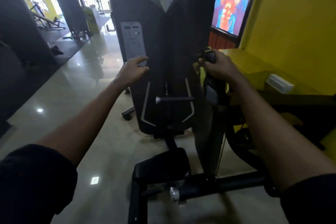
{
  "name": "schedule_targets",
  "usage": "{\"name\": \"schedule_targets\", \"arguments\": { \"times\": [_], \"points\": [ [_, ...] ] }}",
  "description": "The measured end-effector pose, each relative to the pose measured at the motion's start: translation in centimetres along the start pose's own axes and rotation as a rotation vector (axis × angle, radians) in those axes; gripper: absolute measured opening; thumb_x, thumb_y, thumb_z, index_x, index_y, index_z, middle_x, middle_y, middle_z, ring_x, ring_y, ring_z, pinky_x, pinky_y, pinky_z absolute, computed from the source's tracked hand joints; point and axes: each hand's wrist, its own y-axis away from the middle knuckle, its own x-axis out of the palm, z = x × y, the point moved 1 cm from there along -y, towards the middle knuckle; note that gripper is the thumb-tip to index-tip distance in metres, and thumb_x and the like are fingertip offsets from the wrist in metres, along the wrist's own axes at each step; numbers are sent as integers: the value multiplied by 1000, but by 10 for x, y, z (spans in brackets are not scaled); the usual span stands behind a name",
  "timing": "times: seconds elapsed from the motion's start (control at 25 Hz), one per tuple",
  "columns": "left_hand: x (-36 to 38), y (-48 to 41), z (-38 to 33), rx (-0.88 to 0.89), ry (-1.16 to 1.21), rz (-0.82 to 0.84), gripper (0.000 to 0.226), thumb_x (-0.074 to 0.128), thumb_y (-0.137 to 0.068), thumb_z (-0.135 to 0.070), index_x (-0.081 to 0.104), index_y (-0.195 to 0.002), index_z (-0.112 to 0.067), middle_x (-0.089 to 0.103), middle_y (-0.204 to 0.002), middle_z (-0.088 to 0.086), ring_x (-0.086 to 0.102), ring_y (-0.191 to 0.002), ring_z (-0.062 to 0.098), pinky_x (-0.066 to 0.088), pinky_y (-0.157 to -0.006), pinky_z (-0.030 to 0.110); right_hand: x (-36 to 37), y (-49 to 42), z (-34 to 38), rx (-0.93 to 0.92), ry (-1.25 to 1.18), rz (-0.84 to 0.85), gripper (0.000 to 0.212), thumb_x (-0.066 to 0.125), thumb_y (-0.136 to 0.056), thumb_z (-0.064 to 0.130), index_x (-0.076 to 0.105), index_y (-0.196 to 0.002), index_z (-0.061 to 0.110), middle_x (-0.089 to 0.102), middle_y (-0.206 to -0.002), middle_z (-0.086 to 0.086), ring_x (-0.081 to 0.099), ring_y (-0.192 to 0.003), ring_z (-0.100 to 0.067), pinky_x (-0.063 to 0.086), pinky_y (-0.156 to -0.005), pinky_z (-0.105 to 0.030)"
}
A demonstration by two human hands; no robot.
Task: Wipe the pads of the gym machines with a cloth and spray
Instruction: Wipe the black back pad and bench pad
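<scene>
Glossy floor [81,87] surrounds the machine [163,42]; at three o'clock the right hand [218,69] clasps a yellow cloth [201,72], likely for wiping; the left hand [131,72], fingers loose, seemingly steadies it.

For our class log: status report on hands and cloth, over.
Left hand open, at machine cover edge. Right hand grips yellow cloth against dark handle. Seat pad below, untouched. Nothing blocking.
</scene>
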Motion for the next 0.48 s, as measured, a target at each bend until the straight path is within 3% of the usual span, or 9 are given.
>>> {"name": "schedule_targets", "arguments": {
  "times": [0.12,0.24,0.48],
  "points": [
    [-43,0,47,-15,-4,-30,52,62,-85,-31,59,-137,-27,60,-139,-1,53,-128,20,39,-105,32,50,-19,38,-26,43,19,51,61,-87,57,63,-127,26,68,-117,5,63,-107,-16,53,-90,-35],
    [-81,0,95,-20,17,-40,49,63,-88,-27,59,-137,-29,59,-140,-3,51,-131,18,38,-109,35,99,-28,71,26,87,83,38,63,-97,40,58,-130,22,63,-112,1,60,-101,-18,48,-82,-32],
    [-100,-14,149,-11,41,26,45,63,-90,-24,59,-135,-32,60,-138,-4,53,-129,18,38,-101,31,148,-37,103,97,159,79,35,63,-96,41,58,-125,22,66,-110,-2,64,-100,-22,55,-91,-47]
  ]
}}
